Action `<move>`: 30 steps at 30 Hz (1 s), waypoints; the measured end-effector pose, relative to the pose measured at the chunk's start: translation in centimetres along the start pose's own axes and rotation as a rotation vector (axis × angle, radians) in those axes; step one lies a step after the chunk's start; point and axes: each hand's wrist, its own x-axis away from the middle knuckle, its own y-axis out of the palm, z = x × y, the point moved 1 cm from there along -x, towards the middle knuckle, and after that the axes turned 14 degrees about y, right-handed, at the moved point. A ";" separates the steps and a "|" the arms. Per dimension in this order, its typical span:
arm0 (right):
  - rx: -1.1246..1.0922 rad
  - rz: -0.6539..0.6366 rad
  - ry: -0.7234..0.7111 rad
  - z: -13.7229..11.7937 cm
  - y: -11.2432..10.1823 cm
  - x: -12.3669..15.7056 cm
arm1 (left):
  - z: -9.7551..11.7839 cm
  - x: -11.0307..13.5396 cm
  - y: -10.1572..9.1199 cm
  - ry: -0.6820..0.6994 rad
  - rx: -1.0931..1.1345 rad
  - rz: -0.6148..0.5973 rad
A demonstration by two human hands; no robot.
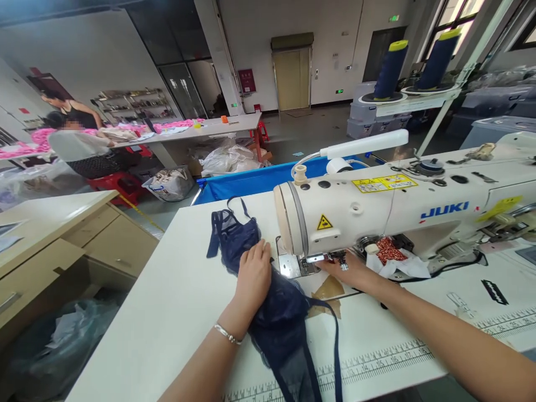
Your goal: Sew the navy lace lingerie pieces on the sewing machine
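Observation:
A navy bra (280, 301) with sheer wings and thin straps lies across the white sewing table, left of the machine's needle area. My left hand (254, 271) rests on its middle, fingers curled together over the fabric. A white JUKI sewing machine (335, 206) stands to the right. Under its head, my right hand (341, 269) reaches in beside the presser foot (341, 259) and the metal needle plate (293, 265). Its fingertips are partly hidden there, so I cannot make out whether they hold anything. One navy strap loops toward the table's front edge.
A printed ruler (377, 363) runs along the front edge. At the right lies a black razor blade (494, 292). Navy thread cones (390, 72) stand behind the machine. A blue cloth bin (243, 181) adjoins the table's far edge. Two people are at a table at the far left.

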 end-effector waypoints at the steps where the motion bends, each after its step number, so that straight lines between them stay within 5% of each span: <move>1: -0.061 -0.035 0.016 -0.1 0.3 0.0 | 0.2 0.0 0.1 0.044 0.065 0.005; 7: -0.308 -0.243 0.074 -1.4 0.3 1.0 | 3.0 0.2 0.3 0.188 0.596 0.080; 11: -0.408 -0.405 0.168 -2.1 1.0 1.5 | 3.7 0.5 0.1 0.123 0.776 0.121; 17: -0.466 -0.386 0.207 -1.8 2.8 1.2 | 3.7 0.3 -0.1 0.166 0.842 0.140; 26: -0.462 -0.428 0.182 -1.8 2.6 1.1 | 3.9 0.3 -0.1 0.156 0.789 0.234; 30: -0.276 -0.355 0.108 -1.8 2.7 1.2 | 4.0 0.3 -0.1 0.174 0.747 0.249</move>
